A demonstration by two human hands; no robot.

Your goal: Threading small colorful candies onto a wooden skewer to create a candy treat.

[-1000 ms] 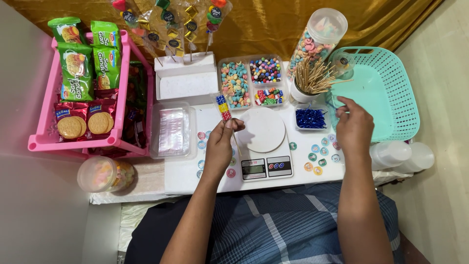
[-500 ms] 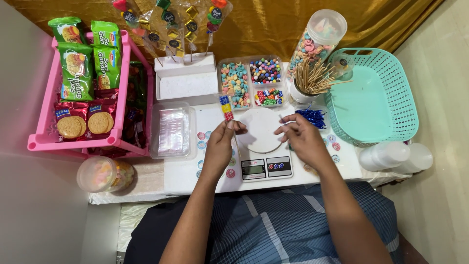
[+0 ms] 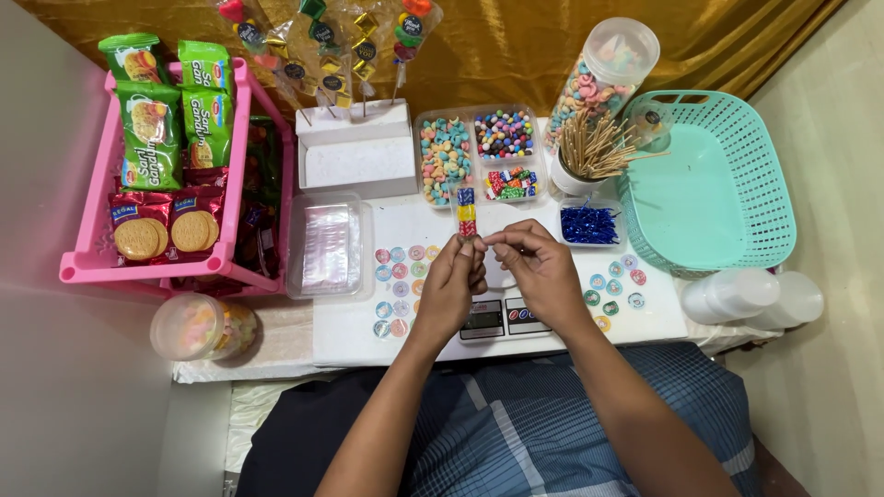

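Skewer [image 3: 466,211] stacked blue, yellow, red candies; left hand [image 3: 453,285] pinches its base, right hand [image 3: 539,267] fingertips pinched beside.

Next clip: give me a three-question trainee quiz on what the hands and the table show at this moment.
1. True or false: the left hand holds a skewer of stacked candies.
2. Which container holds the bare wooden sticks? A) the teal basket B) a white cup C) the pink rack
3. Fill in: both hands meet above the digital ____.

Key:
1. True; the right hand meets it at the fingertips just below the candies.
2. B
3. scale
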